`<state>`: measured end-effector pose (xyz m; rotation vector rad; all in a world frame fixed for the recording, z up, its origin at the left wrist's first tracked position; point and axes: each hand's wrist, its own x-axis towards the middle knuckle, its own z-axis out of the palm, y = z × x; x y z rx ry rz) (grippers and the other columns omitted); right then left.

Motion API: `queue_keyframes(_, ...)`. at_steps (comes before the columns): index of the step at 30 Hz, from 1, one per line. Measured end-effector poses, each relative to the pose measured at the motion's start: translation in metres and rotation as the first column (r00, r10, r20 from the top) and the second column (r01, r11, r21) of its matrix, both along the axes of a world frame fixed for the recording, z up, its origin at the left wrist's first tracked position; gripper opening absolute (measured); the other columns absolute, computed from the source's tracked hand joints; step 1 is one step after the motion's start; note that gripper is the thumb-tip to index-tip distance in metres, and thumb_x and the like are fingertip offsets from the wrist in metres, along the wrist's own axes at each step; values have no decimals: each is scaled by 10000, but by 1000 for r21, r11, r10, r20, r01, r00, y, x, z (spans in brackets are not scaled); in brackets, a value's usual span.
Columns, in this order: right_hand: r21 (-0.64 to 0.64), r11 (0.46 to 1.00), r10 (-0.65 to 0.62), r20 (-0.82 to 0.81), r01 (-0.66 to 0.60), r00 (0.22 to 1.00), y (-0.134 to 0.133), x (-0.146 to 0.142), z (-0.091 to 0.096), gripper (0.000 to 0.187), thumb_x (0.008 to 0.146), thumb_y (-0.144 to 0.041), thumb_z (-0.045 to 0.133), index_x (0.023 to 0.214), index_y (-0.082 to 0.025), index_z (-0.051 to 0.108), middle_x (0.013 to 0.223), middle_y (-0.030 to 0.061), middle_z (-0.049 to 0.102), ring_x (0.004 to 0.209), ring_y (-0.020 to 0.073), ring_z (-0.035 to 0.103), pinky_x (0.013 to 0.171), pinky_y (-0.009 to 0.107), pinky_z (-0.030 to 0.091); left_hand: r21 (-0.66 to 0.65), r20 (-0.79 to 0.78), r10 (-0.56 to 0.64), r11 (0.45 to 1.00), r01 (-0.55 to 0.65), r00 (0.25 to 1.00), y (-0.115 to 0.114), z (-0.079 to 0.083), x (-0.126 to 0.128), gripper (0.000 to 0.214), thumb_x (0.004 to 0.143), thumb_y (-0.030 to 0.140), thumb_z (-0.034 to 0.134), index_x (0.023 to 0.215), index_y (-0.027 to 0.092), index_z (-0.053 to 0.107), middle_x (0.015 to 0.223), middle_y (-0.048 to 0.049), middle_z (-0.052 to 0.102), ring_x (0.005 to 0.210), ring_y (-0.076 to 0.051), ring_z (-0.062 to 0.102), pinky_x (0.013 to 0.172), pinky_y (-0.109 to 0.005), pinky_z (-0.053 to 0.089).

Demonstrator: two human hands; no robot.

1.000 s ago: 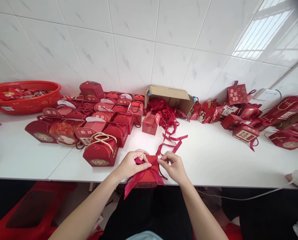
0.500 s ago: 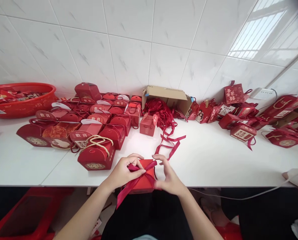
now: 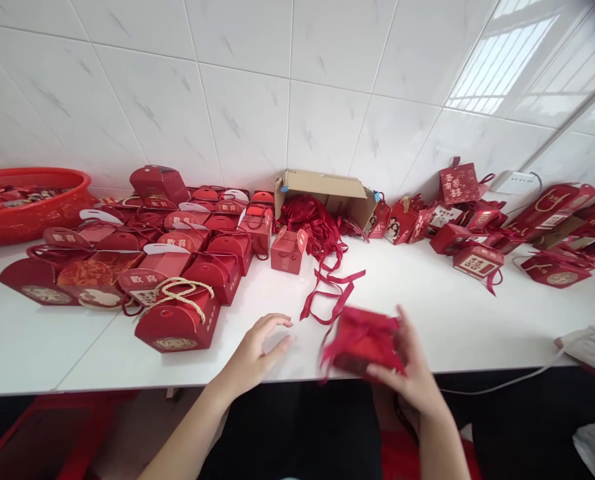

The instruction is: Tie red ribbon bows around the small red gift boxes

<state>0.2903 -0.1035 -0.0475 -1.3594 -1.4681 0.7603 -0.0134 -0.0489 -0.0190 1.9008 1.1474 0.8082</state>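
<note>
My right hand [image 3: 410,367] grips a red gift box [image 3: 364,343] by its right side, thumb in front and fingers behind. The box is smeared by motion, with a dark red ribbon [image 3: 360,328] across its top and an end trailing at its left. My left hand [image 3: 257,350] is empty, thumb and fingers apart, over the table's front edge to the left of the box. Beyond the two hands, a loose ribbon [image 3: 327,297] lies in loops on the white table [image 3: 277,363].
Many red gift boxes [image 3: 174,320] stand in rows at left, near a red basin [image 3: 37,213] of small packets. A cardboard box [image 3: 327,180] spills ribbons [image 3: 312,227] at the wall. More boxes [image 3: 477,263] and a power strip [image 3: 514,181] are at right, beside another person's sleeve [image 3: 592,347].
My left hand has let go of the ribbon on the box. My right hand has taken hold of the box and moved it to the right.
</note>
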Motion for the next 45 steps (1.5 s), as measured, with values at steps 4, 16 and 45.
queue_keyframes(4,111,804,-594,122,584,795,22,33,5,1265,597,-523,786,1497,-233,-54,1540,193,11,1414,408,120,1087,621,224,114,-284,-20,992,55,958,11,-20,20,331,888,362,499,1195,261,570,1379,-84,497,1310,-292,400,1065,-493,338)
queue_keyframes(16,103,990,90,44,-94,995,2,-76,-25,334,900,-254,502,1229,-255,560,1284,128,539,1178,260,538,950,433,495,174,-414,-49,976,131,909,-14,-28,35,419,901,271,466,1311,187,488,1334,-134,539,1238,-306,451,1015,-530,362)
queue_keyframes(45,633,517,785,-619,-576,23,-60,-66,35,592,803,-568,560,334,-248,394,236,-58,311,248,64,327,335,179,315,439,-250,585,779,-448,772,182,9,59,469,810,441,596,1208,198,541,1400,-185,328,1303,-387,308,1002,-508,389)
